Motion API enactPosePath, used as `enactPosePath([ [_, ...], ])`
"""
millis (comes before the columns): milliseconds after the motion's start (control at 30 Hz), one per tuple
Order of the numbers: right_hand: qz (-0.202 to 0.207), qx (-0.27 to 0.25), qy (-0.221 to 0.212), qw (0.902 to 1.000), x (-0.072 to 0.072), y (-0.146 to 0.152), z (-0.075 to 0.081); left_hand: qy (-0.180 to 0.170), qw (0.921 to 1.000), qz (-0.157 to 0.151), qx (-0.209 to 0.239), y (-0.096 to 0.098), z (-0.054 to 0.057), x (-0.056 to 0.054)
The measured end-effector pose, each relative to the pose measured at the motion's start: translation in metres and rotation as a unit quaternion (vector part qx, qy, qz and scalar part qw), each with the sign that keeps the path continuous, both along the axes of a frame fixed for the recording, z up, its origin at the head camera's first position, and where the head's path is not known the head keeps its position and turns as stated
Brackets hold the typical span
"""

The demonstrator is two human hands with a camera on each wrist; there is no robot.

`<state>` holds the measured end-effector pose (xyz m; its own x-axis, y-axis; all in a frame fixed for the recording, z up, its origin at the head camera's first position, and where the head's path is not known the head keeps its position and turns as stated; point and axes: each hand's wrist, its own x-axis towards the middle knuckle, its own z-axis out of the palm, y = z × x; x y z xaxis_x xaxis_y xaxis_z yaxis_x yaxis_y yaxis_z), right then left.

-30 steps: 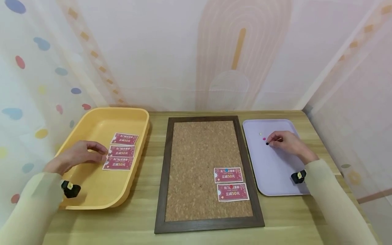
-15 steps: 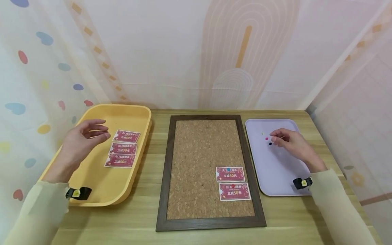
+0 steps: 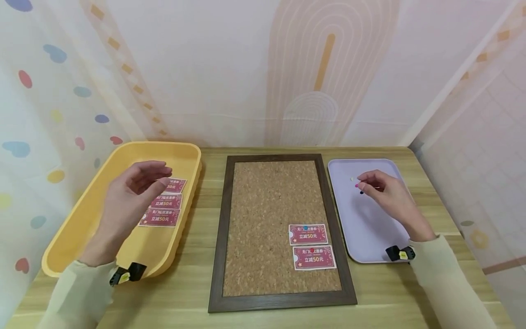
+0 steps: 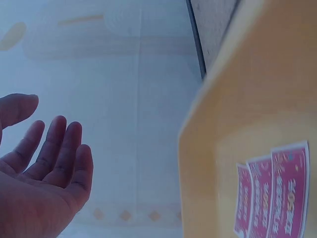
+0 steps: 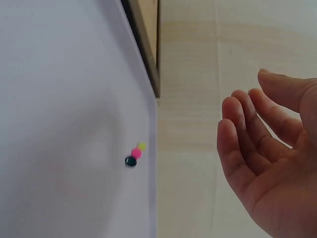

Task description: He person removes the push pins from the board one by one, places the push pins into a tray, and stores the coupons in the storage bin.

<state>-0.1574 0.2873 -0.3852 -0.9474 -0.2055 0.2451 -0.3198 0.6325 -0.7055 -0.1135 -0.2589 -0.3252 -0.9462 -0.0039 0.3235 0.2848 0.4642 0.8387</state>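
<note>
Over the yellow tray (image 3: 82,237), my left hand (image 3: 127,201) hovers with loosely bent, empty fingers. It partly hides the farthest of three pink coupons (image 3: 164,217) lying in that tray; the left wrist view shows all three overlapping. My right hand (image 3: 388,198) hangs above the lilac tray (image 3: 374,244), fingers relaxed and apart from the thumb. On this tray lie a black pushpin (image 5: 131,161), a pink pushpin (image 5: 136,153) and a yellow pushpin (image 5: 141,146), close to the right fingertips in the head view. The right wrist view shows nothing held.
Between the trays lies a dark-framed cork board (image 3: 275,205). At its lower right are two coupons, one with a blue pushpin (image 3: 305,228), the other with a red pushpin (image 3: 311,250). A patterned curtain (image 3: 230,73) hangs behind the wooden table (image 3: 193,292).
My left hand has risen from beside the coupons and shifted right over them. My right hand, near the black pushpin earlier, has lifted slightly with its fingers parting. Coupons and pushpins stay put.
</note>
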Motion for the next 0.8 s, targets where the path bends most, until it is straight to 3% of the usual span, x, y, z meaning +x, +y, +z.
enactPosePath([
  [233, -0.015, -0.012, 0.011, 0.9998, 0.008, -0.015, 0.004, 0.019, 0.9992, -0.034, 0.014, 0.033, 0.003, 0.011],
  [433, -0.02, -0.023, 0.014, 0.9994, 0.015, -0.027, 0.009, 0.015, 0.9979, -0.062, 0.009, 0.057, 0.002, 0.016],
  [800, 0.0, -0.042, 0.011, 0.9991, 0.026, -0.043, 0.012, -0.025, 0.993, -0.115, -0.011, 0.093, -0.015, 0.018],
])
